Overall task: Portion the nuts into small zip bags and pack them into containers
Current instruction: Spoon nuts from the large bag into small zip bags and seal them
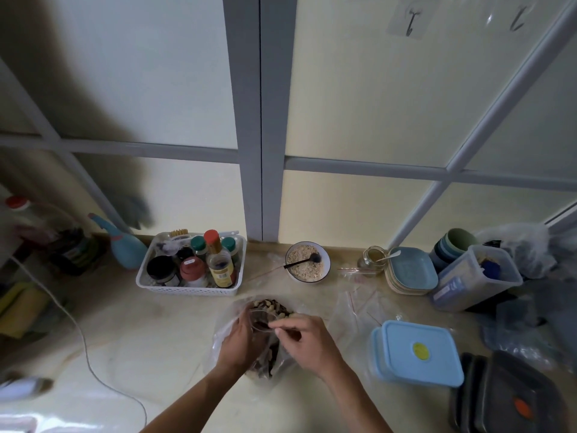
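A: Two hands over the big clear nut bag (231,335) on the counter (150,323). Left hand (239,340) has its fingers curled round the bag's left side at the mouth. Right hand (304,342) pinches something thin and clear at the mouth, thumb against fingertips (274,327).

B: What is the right one pinching?

A: Looks like the rim of a small clear piece, zip bag or cup, can't tell which. It sits between the two sets of fingers, right on top of the nuts (268,306).

B: Where are the nuts?

A: Inside the big bag. Mixed dark and pale pieces show just beyond the fingers, more under the palms.

B: Empty zip bags?

A: Several small zip bags (359,304) lie flat on the counter, right of and beyond the right fingers, apart from them.

B: Containers?

A: Light blue lidded box (421,351), yellow sticker on the lid, right of the right hand and near it. Dark lidded boxes (505,398) further right and nearer the person. Clear tall tub (477,276) far right, beyond.

B: Rest?

A: Bowl of oats (307,261) with a dark spoon, straight beyond the fingers. White basket (190,267) of bottles and jars beyond the left fingers. Stack of plates (409,271) and a glass jar (373,259) beyond the zip bags. White cable (78,329) well left.
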The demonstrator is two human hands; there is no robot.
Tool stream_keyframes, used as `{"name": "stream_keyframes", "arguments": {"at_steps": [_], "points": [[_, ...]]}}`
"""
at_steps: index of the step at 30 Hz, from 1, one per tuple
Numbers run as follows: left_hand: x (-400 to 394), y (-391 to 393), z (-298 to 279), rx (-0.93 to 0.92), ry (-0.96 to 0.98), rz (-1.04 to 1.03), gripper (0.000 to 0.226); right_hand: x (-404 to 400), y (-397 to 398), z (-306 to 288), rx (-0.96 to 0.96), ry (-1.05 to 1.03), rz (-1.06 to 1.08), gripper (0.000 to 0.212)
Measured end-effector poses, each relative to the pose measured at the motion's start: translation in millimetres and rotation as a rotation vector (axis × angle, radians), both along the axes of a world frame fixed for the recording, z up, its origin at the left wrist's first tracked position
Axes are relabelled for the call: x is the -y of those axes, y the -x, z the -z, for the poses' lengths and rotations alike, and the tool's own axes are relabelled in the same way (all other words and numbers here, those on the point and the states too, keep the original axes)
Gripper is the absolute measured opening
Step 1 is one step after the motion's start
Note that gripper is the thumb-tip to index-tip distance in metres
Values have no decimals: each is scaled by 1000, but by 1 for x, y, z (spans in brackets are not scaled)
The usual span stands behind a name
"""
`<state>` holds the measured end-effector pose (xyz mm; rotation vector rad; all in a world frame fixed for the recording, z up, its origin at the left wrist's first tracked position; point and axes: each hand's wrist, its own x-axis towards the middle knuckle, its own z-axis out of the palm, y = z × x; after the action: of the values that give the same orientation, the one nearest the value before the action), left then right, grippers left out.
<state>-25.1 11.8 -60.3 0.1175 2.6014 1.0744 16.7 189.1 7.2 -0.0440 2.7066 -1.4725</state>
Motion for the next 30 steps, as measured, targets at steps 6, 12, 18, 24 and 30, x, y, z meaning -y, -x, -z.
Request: {"name": "stream_keyframes", "arguments": {"at_steps": [6,12,18,24,30], "points": [[6,-1,1,10,6,0,73,4,4,3,-154,-41,42,21],[6,2,1,38,20,-39,69,7,2,5,-136,-93,161,20],[4,-3,-6,6,77,-42,41,3,7,6,-294,-159,558,30],[6,-1,-14,-87,24,-103,30,10,6,26,-94,-265,470,23],[7,3,-23,-149,61,-86,31,25,3,35,17,-388,397,21]]}}
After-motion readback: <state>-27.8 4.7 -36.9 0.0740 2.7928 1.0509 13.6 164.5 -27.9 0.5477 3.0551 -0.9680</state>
